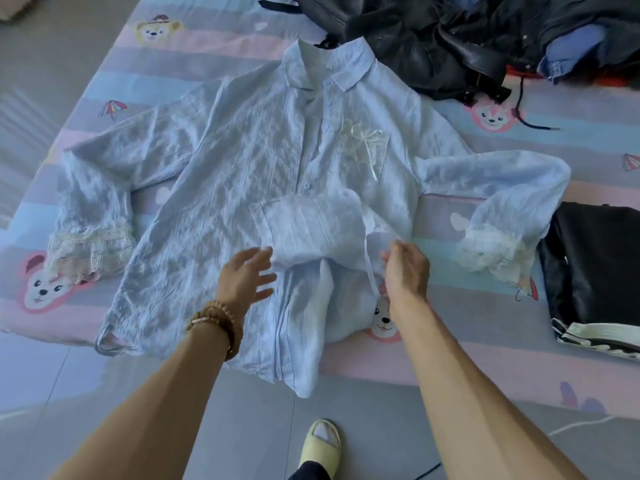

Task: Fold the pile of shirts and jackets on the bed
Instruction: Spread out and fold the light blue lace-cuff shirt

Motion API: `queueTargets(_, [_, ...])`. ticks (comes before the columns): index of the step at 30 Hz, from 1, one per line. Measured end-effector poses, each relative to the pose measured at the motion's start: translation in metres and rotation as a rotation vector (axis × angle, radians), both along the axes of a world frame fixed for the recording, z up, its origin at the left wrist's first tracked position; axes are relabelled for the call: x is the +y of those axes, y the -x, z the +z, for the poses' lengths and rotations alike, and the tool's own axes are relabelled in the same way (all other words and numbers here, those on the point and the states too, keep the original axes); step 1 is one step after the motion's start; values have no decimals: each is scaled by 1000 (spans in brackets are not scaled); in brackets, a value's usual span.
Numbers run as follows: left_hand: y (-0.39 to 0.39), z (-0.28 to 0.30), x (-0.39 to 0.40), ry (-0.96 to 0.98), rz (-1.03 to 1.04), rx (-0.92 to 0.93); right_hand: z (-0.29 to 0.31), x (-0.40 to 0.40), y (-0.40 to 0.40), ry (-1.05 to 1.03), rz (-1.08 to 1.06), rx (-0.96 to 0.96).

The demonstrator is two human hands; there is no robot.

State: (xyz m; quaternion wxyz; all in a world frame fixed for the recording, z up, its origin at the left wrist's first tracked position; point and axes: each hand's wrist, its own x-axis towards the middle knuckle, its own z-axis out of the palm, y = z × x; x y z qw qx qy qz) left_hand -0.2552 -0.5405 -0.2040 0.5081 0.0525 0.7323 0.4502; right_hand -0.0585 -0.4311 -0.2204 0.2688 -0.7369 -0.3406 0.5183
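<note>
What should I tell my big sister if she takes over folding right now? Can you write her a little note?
Left hand: open, fingers spread, at the turned-up flap of the light blue shirt, holding nothing.
Right hand: pinching the shirt's fabric at the right side of that flap.
The shirt lies front up on the bed, sleeves spread wide, its lower right front flipped up and rumpled.
Done: a dark garment lies folded at the right.
Left: flatten the flap, fold in the sleeves and body, then fold the pile of dark jackets at the top.
</note>
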Motion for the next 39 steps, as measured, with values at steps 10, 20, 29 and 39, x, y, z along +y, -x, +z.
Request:
queueTargets(10, [-56, -40, -36, 221, -596, 557, -32, -70, -16, 213, 159, 377])
queueTargets(20, [-72, -38, -66, 406, -910, 784, -28, -111, -117, 83, 92, -197])
queueTargets(29, [-67, -35, -66, 380, -1207, 809, -29, -119, -139, 142, 150, -644])
queueTargets(39, [-30, -13, 13, 252, -465, 757, 10, -15, -47, -302, 395, -611])
